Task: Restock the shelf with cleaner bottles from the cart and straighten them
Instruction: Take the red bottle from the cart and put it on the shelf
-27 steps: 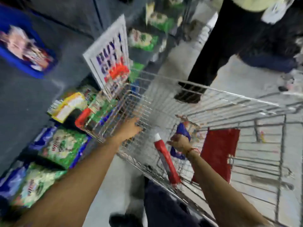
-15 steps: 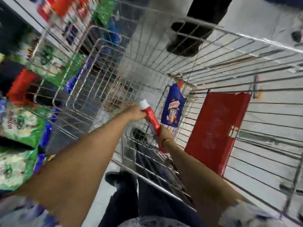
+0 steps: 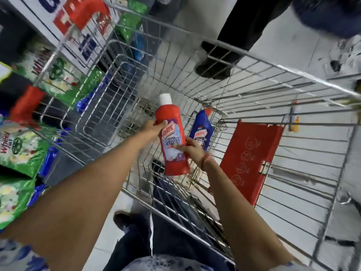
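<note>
A red cleaner bottle [image 3: 172, 132] with a white cap is held upright over the wire cart [image 3: 254, 61], its label facing me. My left hand [image 3: 154, 127] grips its upper left side. My right hand [image 3: 190, 148] grips its lower right side. A blue cleaner bottle [image 3: 202, 126] stands in the cart's near right corner, just behind the red one and partly hidden by my right hand. The shelf [image 3: 23, 106] runs along the left.
Green detergent bags [image 3: 21, 147] and blue packs fill the shelf on the left. A red child-seat flap [image 3: 252, 159] hangs on the cart's near end. Another person's dark legs and shoe [image 3: 214, 69] stand just beyond the cart's far rim. A white sign [image 3: 78, 22] sits above the shelf.
The red bottle has come up out of the cart and turned upright with its label facing me. My left hand moved from the cart's rim onto the bottle. The camera tilted downward.
</note>
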